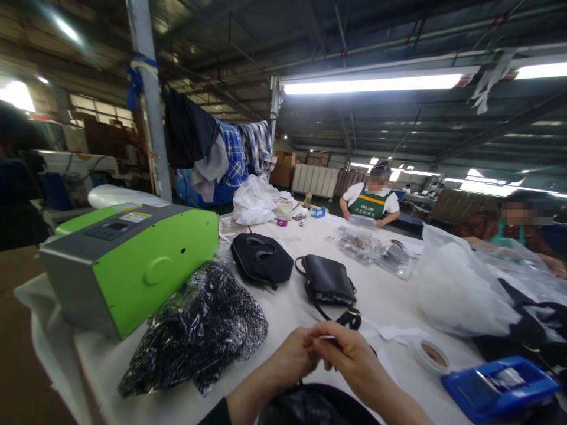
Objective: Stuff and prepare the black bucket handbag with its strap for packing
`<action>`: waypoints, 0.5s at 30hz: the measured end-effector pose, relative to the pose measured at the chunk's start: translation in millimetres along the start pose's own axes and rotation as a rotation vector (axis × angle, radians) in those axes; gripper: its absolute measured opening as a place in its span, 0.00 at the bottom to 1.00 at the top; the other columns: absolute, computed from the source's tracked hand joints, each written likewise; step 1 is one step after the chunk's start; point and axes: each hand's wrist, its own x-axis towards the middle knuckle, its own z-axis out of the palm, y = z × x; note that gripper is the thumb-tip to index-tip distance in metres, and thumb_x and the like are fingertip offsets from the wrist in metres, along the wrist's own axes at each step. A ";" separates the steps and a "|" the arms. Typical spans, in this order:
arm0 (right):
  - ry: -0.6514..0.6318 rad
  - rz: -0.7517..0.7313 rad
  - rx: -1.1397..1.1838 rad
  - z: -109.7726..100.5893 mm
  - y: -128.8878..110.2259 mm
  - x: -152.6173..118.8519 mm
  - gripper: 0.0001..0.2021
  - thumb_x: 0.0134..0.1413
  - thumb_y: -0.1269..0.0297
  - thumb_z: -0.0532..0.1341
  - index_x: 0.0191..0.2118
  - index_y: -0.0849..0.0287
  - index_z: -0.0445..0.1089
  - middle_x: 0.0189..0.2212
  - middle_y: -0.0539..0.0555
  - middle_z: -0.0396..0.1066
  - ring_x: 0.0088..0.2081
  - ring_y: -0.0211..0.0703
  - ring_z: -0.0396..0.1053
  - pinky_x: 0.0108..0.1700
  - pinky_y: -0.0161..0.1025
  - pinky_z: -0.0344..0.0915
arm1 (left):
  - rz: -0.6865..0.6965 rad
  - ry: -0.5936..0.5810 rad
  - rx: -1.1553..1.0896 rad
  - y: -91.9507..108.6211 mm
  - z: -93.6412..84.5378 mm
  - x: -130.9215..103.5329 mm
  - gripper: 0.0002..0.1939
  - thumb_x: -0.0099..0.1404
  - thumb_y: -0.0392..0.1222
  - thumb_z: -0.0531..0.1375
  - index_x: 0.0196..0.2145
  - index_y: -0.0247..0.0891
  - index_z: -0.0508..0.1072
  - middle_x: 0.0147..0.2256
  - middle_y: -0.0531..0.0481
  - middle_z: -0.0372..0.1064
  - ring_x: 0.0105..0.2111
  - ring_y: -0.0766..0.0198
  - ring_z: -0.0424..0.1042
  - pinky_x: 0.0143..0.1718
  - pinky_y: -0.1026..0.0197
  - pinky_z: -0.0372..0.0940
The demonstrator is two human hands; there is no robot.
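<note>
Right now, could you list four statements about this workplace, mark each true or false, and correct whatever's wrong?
1. The left hand and right hand are close together. True.
2. The green-and-gray machine stands to the right of the black shoulder bag. False: the machine stands to its left.
3. The white roll lies beside the blue plastic item. True.
4. The lettered apron is mainly red. False: the apron is mainly green.

A green-and-grey machine (155, 268) stands on the left of the table (376, 295), beside crumpled black-and-white plastic (208, 324). Clothes (233, 153) hang beyond it. Near right, a tape roll (420, 357) lies by a blue plastic object (476, 392).
</note>
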 end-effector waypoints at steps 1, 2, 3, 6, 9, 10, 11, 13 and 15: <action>0.030 0.020 0.064 1.0 4.6 1.1 0.09 0.51 0.60 0.58 0.29 0.61 0.69 0.18 0.47 0.64 0.20 0.34 0.60 0.25 0.32 0.54 | -0.007 0.003 0.001 1.1 0.1 -0.2 0.16 0.55 0.51 0.55 0.20 0.36 0.63 0.17 0.57 0.53 0.16 0.73 0.47 0.18 0.65 0.42; 0.056 0.043 0.121 1.8 8.8 2.3 0.12 0.52 0.57 0.58 0.28 0.61 0.68 0.16 0.46 0.61 0.19 0.33 0.58 0.24 0.32 0.53 | -0.016 0.005 0.000 2.4 0.0 -0.6 0.16 0.55 0.51 0.54 0.20 0.35 0.63 0.17 0.57 0.53 0.16 0.73 0.47 0.18 0.65 0.42; 0.070 0.058 0.164 2.1 12.2 3.6 0.14 0.51 0.55 0.58 0.28 0.61 0.68 0.14 0.45 0.60 0.19 0.33 0.57 0.23 0.32 0.52 | -0.023 0.006 -0.001 3.8 -0.1 -1.1 0.16 0.56 0.51 0.53 0.21 0.35 0.64 0.17 0.57 0.53 0.16 0.73 0.47 0.18 0.65 0.42; 0.074 0.073 0.234 1.4 18.5 6.4 0.17 0.50 0.50 0.59 0.27 0.62 0.67 0.15 0.46 0.61 0.19 0.33 0.57 0.24 0.32 0.53 | -0.045 0.002 -0.004 8.6 -0.4 -2.4 0.15 0.56 0.50 0.54 0.23 0.34 0.65 0.18 0.57 0.54 0.17 0.72 0.48 0.19 0.65 0.43; 0.079 0.083 0.280 0.1 21.0 6.2 0.18 0.49 0.49 0.60 0.26 0.62 0.67 0.16 0.46 0.61 0.19 0.32 0.57 0.24 0.32 0.53 | -0.065 -0.020 -0.041 12.2 -1.1 -3.3 0.12 0.52 0.47 0.56 0.24 0.33 0.66 0.23 0.53 0.60 0.18 0.72 0.50 0.19 0.65 0.45; 0.080 0.084 0.291 -0.3 21.6 5.5 0.18 0.49 0.49 0.60 0.26 0.62 0.67 0.16 0.46 0.62 0.20 0.32 0.57 0.24 0.31 0.53 | -0.065 -0.030 -0.063 12.5 -1.4 -3.7 0.12 0.50 0.45 0.56 0.28 0.33 0.68 0.25 0.52 0.61 0.19 0.72 0.51 0.19 0.66 0.46; 0.080 0.086 0.302 -0.7 22.1 4.6 0.18 0.49 0.49 0.60 0.26 0.62 0.67 0.17 0.46 0.62 0.20 0.32 0.57 0.24 0.31 0.53 | -0.060 -0.039 -0.089 12.3 -1.9 -4.1 0.15 0.49 0.44 0.57 0.34 0.33 0.69 0.27 0.52 0.61 0.20 0.72 0.51 0.19 0.66 0.47; 0.099 0.091 0.309 -1.9 23.1 2.6 0.18 0.50 0.48 0.60 0.26 0.61 0.67 0.16 0.46 0.61 0.20 0.32 0.56 0.24 0.31 0.52 | -0.048 -0.052 -0.108 10.0 -3.2 -4.9 0.26 0.53 0.47 0.58 0.49 0.34 0.64 0.28 0.52 0.60 0.21 0.71 0.53 0.20 0.67 0.48; 0.139 0.074 0.244 -4.0 23.6 0.7 0.19 0.52 0.48 0.58 0.24 0.60 0.66 0.14 0.45 0.57 0.19 0.32 0.53 0.22 0.32 0.50 | -0.020 -0.062 -0.061 6.5 -4.6 -5.7 0.30 0.60 0.52 0.54 0.56 0.36 0.57 0.28 0.53 0.58 0.22 0.70 0.53 0.21 0.67 0.49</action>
